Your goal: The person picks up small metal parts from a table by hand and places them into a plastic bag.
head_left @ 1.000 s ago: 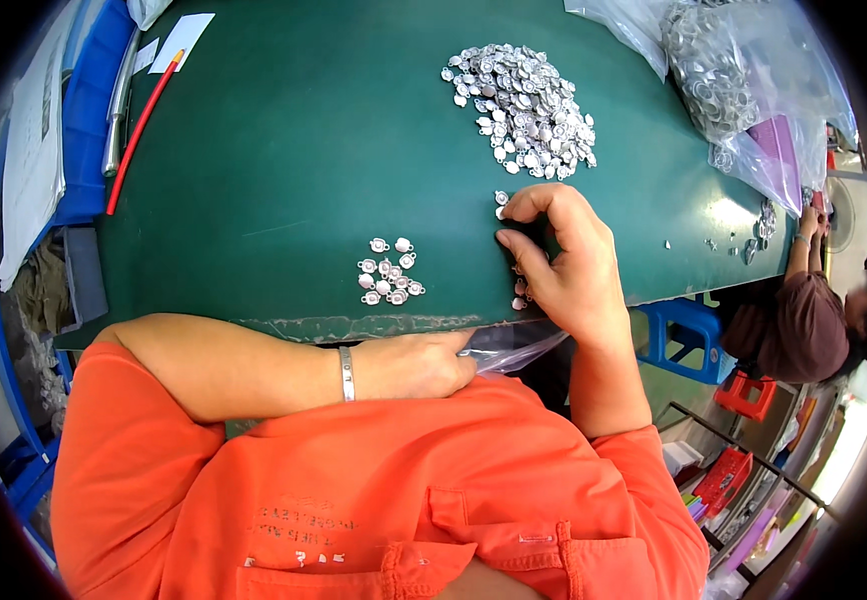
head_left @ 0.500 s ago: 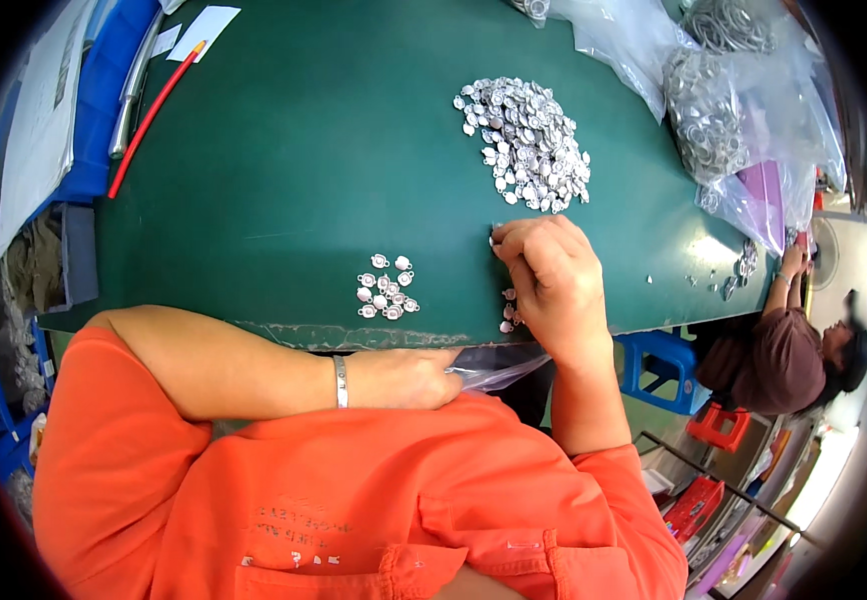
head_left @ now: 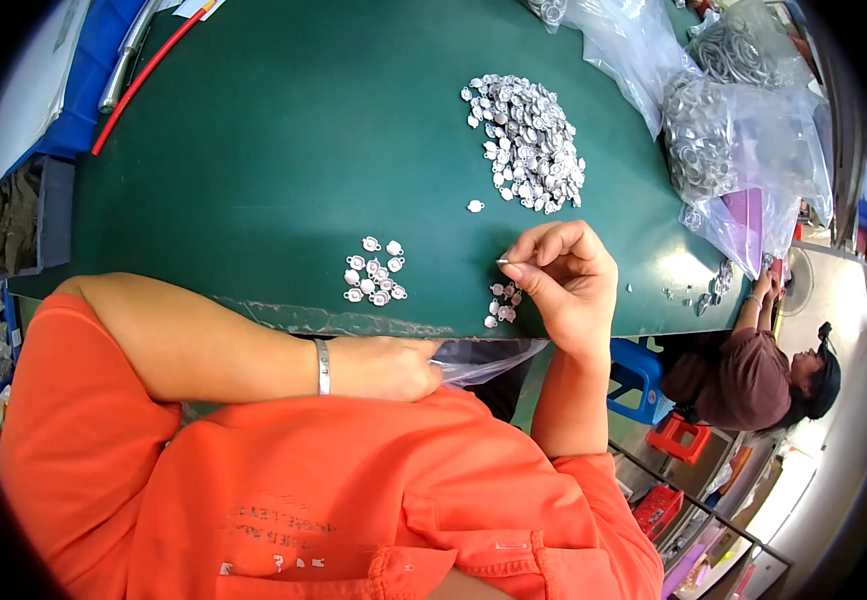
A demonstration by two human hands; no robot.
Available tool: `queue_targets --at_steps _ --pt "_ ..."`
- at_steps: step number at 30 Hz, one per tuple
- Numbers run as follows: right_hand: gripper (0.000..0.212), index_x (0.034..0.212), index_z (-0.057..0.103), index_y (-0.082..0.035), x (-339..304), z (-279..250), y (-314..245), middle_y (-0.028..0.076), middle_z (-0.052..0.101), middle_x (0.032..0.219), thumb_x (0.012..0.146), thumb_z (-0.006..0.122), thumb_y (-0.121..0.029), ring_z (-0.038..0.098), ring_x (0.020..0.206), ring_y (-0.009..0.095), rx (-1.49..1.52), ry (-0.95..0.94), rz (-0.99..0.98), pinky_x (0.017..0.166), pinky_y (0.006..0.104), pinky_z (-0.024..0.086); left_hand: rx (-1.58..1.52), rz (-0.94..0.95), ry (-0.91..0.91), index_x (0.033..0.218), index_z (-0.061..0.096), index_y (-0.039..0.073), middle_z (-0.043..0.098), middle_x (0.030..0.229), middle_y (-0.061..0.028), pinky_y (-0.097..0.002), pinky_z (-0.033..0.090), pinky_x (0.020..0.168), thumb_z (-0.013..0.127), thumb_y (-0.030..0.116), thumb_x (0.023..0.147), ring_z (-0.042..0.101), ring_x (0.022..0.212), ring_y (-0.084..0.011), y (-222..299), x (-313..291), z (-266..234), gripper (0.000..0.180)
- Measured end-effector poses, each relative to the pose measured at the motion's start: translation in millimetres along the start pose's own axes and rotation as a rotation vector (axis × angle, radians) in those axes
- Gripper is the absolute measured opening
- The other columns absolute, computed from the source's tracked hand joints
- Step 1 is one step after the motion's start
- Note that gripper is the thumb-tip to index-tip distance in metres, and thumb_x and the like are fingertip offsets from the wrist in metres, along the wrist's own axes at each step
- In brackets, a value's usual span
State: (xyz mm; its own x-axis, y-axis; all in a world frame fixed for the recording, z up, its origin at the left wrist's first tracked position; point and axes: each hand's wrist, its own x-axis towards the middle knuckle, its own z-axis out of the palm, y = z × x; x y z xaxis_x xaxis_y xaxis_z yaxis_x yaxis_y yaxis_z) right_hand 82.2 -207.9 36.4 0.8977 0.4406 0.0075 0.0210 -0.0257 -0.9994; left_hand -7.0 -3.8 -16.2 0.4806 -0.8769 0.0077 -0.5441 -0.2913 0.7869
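Between thumb and forefinger, my right hand [head_left: 576, 285] pinches a small silvery metal charm [head_left: 503, 262] seen edge-on, just above the green table. Below these fingers lies a small group of similar charms [head_left: 502, 304]. A loose cluster of charms [head_left: 374, 271] sits to the left, near the table's front edge. Farther back is a large heap of charms [head_left: 529, 140], with a single charm [head_left: 476, 206] apart from it. My left hand [head_left: 389, 367] is closed at the edge, gripping a clear plastic bag [head_left: 489, 362] below the tabletop; its fingertips are hidden.
Clear bags of metal rings [head_left: 699, 140] stand at the back right. A red rod [head_left: 149, 75] and a blue bin [head_left: 79, 110] are at far left. Another person [head_left: 739, 375] works at the right, near a blue stool [head_left: 639, 380] and a red stool [head_left: 679, 437].
The right hand has turned and its fingers have lifted, showing the charm in the pinch. A single charm now lies below the heap. The whole view has shifted slightly.
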Motion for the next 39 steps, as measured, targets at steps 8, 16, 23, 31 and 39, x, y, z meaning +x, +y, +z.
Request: queue_targets --at_steps 8,16,23,31,39 --pt "0.031 0.083 0.045 -0.004 -3.5 -1.1 2.4 0.012 0.061 0.086 0.076 0.064 0.020 0.062 0.081 0.018 -0.020 0.018 -0.064 0.074 0.0311 0.053 -0.015 0.011 -0.016 0.085 0.059 -0.007 0.056 0.105 -0.0314 -0.0391 0.054 0.079 0.056 0.013 0.081 0.064 0.094 -0.0401 -0.6 0.9 -0.3 0.021" --pt "0.031 0.084 0.045 -0.004 -4.3 0.4 4.2 0.013 0.061 0.087 0.076 0.064 0.020 0.062 0.081 0.018 0.023 0.016 -0.056 0.075 0.0314 0.053 0.064 0.043 0.010 0.081 0.059 -0.006 0.057 0.102 -0.0304 -0.0390 0.054 0.077 0.057 0.015 0.079 0.064 0.092 -0.0389 -1.1 0.8 -0.5 0.021" --pt "0.032 0.084 0.045 -0.004 -4.8 -0.1 6.3 0.012 0.061 0.087 0.076 0.064 0.020 0.063 0.080 0.017 0.068 0.022 -0.017 0.073 0.0309 0.054 0.005 0.036 0.025 0.081 0.059 -0.006 0.058 0.100 -0.0299 -0.0392 0.054 0.077 0.057 0.015 0.079 0.064 0.092 -0.0390 -0.2 0.3 -1.2 0.021" --pt "0.026 0.082 0.050 -0.001 -5.9 3.2 2.4 0.011 0.061 0.087 0.076 0.062 0.021 0.059 0.076 0.012 0.066 0.042 -0.047 0.068 0.0245 0.051 -0.084 -0.008 0.064 0.081 0.060 -0.006 0.057 0.099 -0.0292 -0.0401 0.053 0.077 0.057 0.014 0.079 0.063 0.092 -0.0392 0.4 0.7 -0.7 0.021" --pt "0.019 0.079 0.057 -0.001 3.0 1.8 -14.1 0.009 0.064 0.079 0.071 0.060 0.017 0.062 0.069 0.018 -0.522 -0.125 -0.113 0.063 0.0275 0.050 0.045 0.079 0.080 0.079 0.060 -0.007 0.056 0.102 -0.0312 -0.0412 0.052 0.077 0.057 0.015 0.078 0.062 0.092 -0.0398 -2.3 -0.4 1.9 0.022"
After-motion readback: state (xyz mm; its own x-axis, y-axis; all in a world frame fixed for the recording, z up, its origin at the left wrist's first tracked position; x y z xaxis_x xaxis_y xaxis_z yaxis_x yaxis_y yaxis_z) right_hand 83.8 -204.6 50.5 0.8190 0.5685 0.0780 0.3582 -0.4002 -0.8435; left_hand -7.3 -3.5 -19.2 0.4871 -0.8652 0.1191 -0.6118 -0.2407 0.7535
